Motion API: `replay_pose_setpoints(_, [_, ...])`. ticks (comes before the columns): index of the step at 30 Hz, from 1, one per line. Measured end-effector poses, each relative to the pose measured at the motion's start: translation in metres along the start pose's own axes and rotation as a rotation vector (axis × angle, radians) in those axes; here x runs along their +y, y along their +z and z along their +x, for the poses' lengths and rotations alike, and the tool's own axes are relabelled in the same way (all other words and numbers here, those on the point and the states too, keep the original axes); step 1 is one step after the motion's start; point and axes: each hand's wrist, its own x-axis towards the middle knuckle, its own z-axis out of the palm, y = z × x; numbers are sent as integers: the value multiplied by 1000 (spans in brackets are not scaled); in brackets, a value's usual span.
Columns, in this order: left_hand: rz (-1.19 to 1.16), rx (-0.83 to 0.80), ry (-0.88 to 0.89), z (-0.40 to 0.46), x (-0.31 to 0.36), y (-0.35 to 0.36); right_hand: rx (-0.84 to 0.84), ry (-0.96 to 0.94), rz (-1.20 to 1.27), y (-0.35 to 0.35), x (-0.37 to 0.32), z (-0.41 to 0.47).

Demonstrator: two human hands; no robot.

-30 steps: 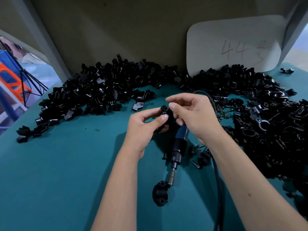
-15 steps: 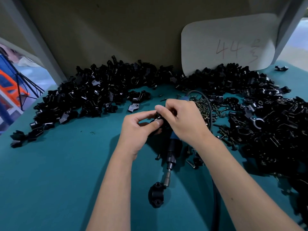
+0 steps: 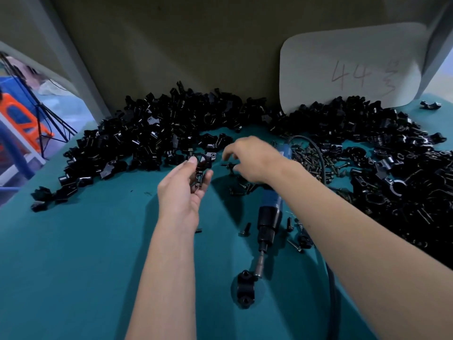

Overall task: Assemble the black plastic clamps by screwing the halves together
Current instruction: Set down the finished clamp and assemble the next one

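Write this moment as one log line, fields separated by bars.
left hand: holds clamp | right hand: reaching at screws, open | screwdriver: lying on table

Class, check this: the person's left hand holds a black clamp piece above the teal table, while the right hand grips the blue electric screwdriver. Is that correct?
Not quite. In the head view the left hand does hold a black clamp piece, but the right hand does not grip the blue electric screwdriver; the tool lies on the teal table beneath that forearm.

Teal table (image 3: 73, 266) carries clamp halves (image 3: 159, 133) (heaped), screws (image 3: 316, 158), screwdriver (image 3: 269, 212).
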Motion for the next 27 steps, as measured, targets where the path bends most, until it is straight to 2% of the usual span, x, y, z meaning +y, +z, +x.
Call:
replay_pose_setpoints(3, [6, 1, -39, 2, -2, 2, 10, -48, 14, 11, -5, 10])
replay_pose_setpoints(10, [53, -70, -64, 0, -4, 2, 77, 10, 91, 5, 9, 1])
replay_pose_setpoints(12, [92, -110, -46, -1, -5, 3, 215, 36, 299, 0, 14, -13])
replay_pose_setpoints(15, [151, -204, -53, -5, -5, 4, 456, 75, 763, -4, 15, -41])
replay_pose_setpoints(17, [190, -297, -75, -9, -6, 5, 526, 68, 1012, -3, 13, -59])
replay_pose_setpoints(19, [239, -379, -100, -13, -7, 7, 563, 67, 1142, 0, 13, -69])
replay_pose_setpoints(23, [299, -480, -137, -20, -12, 13, 577, 69, 1140, 5, 15, -74])
replay_pose_setpoints(27, [311, -500, -138, -22, -16, 14, 543, 58, 1088, 6, 20, -77])
